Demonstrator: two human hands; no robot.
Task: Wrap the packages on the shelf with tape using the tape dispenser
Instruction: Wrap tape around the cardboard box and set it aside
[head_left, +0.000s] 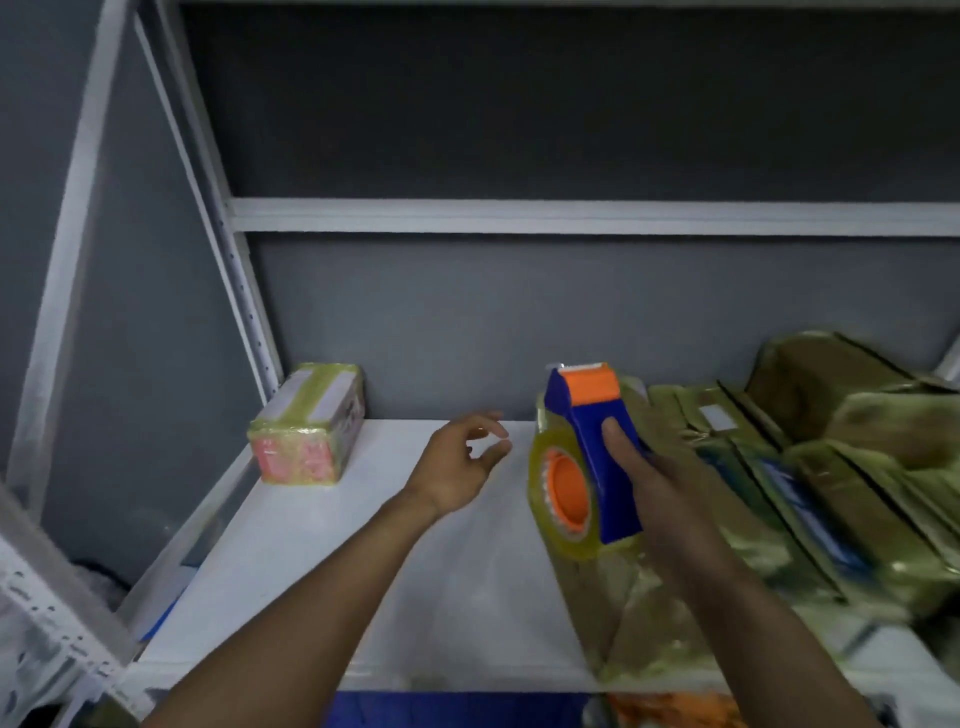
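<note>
At the far left, a white metal upright (244, 291) of the rack rises beside the white shelf (322, 561). In the shelf's back left corner sits a small box-shaped package (306, 423). It is bound in yellowish clear tape, with pink print showing through on its near face and pale strips on top. Its long axis runs from front to back.

To its right, the left hand (457, 462) hovers above the middle of the shelf, towards the back edge. Its fingers are loosely curled, thumb and fingertips are apart, and it holds nothing.

Just right of that hand is the tape dispenser (592, 431), held in the air over the shelf at the left edge of the pile. Its body is blue, and its long axis runs from low and near to high and far. The orange cutter end is uppermost and points towards the grey back wall (519, 322). The tape roll (537, 467) sits at the lower, nearer end. It is glossy, yellowish and see-through, and its orange hub faces left.

The right hand (654, 493) grips the dispenser from the right, with the thumb laid along the blue face and the fingers wrapped behind it.

The right side of the shelf, from front edge to back, holds a pile of packages (831, 467). They are blurred, wrapped in olive-gold glossy tape and overlap one another. A white label and some blue print show through.
</note>
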